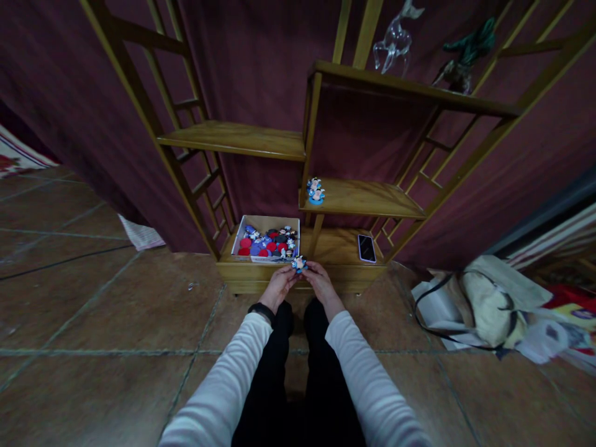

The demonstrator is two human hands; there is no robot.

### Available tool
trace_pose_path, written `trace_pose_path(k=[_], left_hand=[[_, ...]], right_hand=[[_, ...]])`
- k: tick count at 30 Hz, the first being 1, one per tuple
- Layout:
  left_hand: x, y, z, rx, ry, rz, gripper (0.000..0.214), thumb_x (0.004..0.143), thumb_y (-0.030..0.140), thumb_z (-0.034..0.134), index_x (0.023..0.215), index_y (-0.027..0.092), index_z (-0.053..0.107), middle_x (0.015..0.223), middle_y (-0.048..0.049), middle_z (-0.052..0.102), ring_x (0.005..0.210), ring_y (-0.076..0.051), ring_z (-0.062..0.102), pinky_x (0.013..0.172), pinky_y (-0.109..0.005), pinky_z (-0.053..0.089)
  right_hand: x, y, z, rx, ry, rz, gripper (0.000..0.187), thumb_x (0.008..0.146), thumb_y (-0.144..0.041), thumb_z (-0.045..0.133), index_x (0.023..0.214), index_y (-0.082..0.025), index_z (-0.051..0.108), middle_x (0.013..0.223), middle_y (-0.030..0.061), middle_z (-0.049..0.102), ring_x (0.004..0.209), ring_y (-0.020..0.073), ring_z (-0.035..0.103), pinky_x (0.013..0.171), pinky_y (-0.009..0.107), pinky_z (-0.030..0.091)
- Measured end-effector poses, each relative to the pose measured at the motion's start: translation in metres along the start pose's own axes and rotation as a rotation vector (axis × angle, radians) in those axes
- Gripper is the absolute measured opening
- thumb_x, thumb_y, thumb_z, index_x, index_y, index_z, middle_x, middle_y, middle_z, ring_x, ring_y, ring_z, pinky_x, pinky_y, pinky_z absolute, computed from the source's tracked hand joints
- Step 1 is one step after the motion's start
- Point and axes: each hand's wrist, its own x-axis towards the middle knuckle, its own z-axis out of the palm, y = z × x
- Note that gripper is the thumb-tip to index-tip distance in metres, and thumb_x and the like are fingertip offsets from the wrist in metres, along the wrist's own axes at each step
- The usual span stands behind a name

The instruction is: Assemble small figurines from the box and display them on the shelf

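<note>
My left hand (279, 285) and my right hand (320, 279) meet in front of a low wooden shelf unit (261, 138). Together they pinch a small blue and black figurine (298, 264) between the fingertips. Just behind it, on the bottom board, stands a white box (242, 232) filled with several small figurines in red, blue and black. Two or three similar figurines (315, 190) stand at the left end of the middle right shelf. A black band sits on my left wrist.
A phone (366, 248) lies flat on the bottom board at the right. A glass animal (395, 42) and a dark green ornament (465, 57) stand on the top shelf. A beige bag (488, 304) and papers lie on the tiled floor at the right.
</note>
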Motion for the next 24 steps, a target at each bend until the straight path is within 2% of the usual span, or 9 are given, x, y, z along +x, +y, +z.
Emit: trace_pose_path(k=[4,7,11,16,24], left_hand=[[0.0005,-0.0005,-0.0004,0.019,-0.007,0.013,0.022,0.069,0.006,0.064,0.09,0.011,0.067,0.09,-0.0082,0.07,0.081,-0.015,0.064,0.084,-0.029,0.048],[0.0016,-0.0012,-0.0013,0.03,0.0,0.032,0.024,0.067,0.006,0.065,0.09,0.012,0.067,0.089,-0.0073,0.07,0.079,-0.014,0.064,0.081,-0.028,0.049],[0.0022,-0.0011,-0.0014,0.023,0.045,0.042,0.024,0.068,0.006,0.064,0.09,0.013,0.066,0.086,-0.0061,0.069,0.076,-0.012,0.063,0.078,-0.026,0.049],[0.0022,0.0,0.0,-0.014,0.101,0.037,0.021,0.069,0.004,0.063,0.087,0.014,0.064,0.08,-0.0051,0.069,0.069,-0.012,0.063,0.073,-0.025,0.05],[0.0021,0.0034,-0.0005,-0.028,0.068,0.006,0.015,0.074,0.005,0.056,0.086,0.01,0.063,0.073,-0.008,0.068,0.063,-0.012,0.063,0.062,-0.022,0.049]], right_hand=[[0.0028,0.0027,-0.0016,0.011,-0.022,-0.021,0.042,0.05,-0.024,0.076,0.09,-0.021,0.063,0.088,0.0,0.068,0.086,0.0166,0.06,0.082,0.03,0.044],[0.0023,0.003,-0.0016,0.011,-0.011,-0.034,0.038,0.053,-0.025,0.075,0.089,-0.021,0.063,0.091,0.0007,0.068,0.088,0.0168,0.06,0.084,0.031,0.044],[-0.0003,-0.0004,-0.0007,0.067,0.0,-0.007,0.029,0.056,-0.026,0.074,0.082,-0.02,0.065,0.088,0.0022,0.068,0.085,0.0172,0.062,0.083,0.033,0.046],[-0.0028,-0.0044,-0.0006,0.076,-0.03,-0.007,0.028,0.053,-0.022,0.075,0.08,-0.02,0.065,0.085,0.0016,0.069,0.082,0.0165,0.062,0.081,0.032,0.047],[-0.0006,-0.0013,-0.0014,0.001,-0.078,-0.025,0.029,0.054,-0.023,0.072,0.081,-0.021,0.063,0.078,-0.0005,0.067,0.073,0.0146,0.061,0.076,0.03,0.046]])
